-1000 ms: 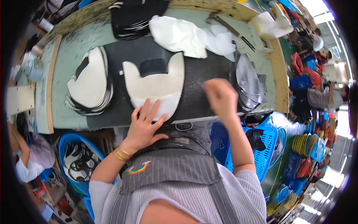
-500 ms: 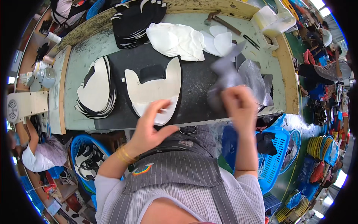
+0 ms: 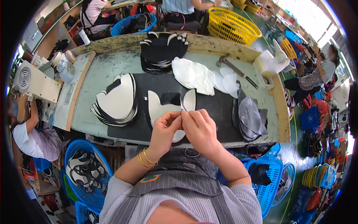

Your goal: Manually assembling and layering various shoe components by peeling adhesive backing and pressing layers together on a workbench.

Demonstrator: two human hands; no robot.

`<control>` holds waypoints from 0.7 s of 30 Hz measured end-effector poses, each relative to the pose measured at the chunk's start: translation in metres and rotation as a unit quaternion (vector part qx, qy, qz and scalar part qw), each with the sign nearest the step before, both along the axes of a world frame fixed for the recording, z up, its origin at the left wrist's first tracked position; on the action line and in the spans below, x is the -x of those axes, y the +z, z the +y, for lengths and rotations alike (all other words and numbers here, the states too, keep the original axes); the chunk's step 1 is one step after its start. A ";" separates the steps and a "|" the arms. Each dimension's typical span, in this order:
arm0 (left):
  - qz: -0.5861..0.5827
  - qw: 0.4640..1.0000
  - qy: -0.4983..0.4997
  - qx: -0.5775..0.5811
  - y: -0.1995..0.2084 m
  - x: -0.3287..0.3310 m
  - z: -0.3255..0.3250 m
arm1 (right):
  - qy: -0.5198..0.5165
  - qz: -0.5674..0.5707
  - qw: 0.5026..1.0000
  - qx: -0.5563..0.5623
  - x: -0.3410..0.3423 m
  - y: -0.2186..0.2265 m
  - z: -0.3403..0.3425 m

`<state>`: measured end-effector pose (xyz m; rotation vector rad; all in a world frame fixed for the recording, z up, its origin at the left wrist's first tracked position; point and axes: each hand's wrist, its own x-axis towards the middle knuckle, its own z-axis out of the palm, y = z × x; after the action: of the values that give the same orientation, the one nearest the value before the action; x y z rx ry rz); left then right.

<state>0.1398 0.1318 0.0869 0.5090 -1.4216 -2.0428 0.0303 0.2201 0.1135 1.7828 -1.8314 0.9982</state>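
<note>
My left hand (image 3: 163,131) and my right hand (image 3: 201,131) meet fingertip to fingertip above the near part of a cream shoe-upper piece with black edging (image 3: 156,101). Between the pinched fingers is a thin grey sheet (image 3: 182,103), seen nearly edge-on, its lower part hidden by the fingers. The cream piece lies flat on a black mat (image 3: 147,80), partly covered by both hands. To its left sits a stack of cream and black cut pieces (image 3: 116,99). On the right, a pile of shiny grey sheets (image 3: 249,116) lies near the mat's edge.
Behind the mat are a stack of black pieces (image 3: 162,54), white cloth-like pieces (image 3: 194,76) and translucent pale pieces (image 3: 228,82). A hammer (image 3: 232,66), black snips (image 3: 252,82) and a whitish container (image 3: 269,62) stand far right. Blue baskets (image 3: 269,175) flank me below; other people work around.
My right hand has brought a grey sheet from the right-hand pile to the middle. My left hand has lifted off the cream piece and closed against the right. The view has tilted up.
</note>
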 end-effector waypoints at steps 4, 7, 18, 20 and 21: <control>0.010 0.999 0.031 -0.013 0.003 -0.010 0.003 | 0.051 0.013 0.999 0.015 0.001 0.002 0.000; 0.038 0.997 0.020 -0.068 0.001 -0.007 0.000 | 0.034 0.038 0.998 0.022 0.000 0.001 -0.002; 0.008 0.992 -0.013 -0.126 -0.008 -0.007 0.000 | 0.001 -0.084 0.994 0.077 0.004 -0.002 0.003; 0.025 0.977 -0.046 -0.208 0.000 -0.005 0.000 | 0.001 -0.189 0.979 0.075 0.009 -0.004 0.005; 0.020 0.977 -0.048 -0.207 -0.001 -0.004 0.000 | 0.034 -0.252 0.966 0.037 0.010 -0.005 0.006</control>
<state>0.1438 0.1323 0.0862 0.5729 -1.0117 -2.4259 0.0204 0.2265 0.1087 1.6593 -1.9855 1.6469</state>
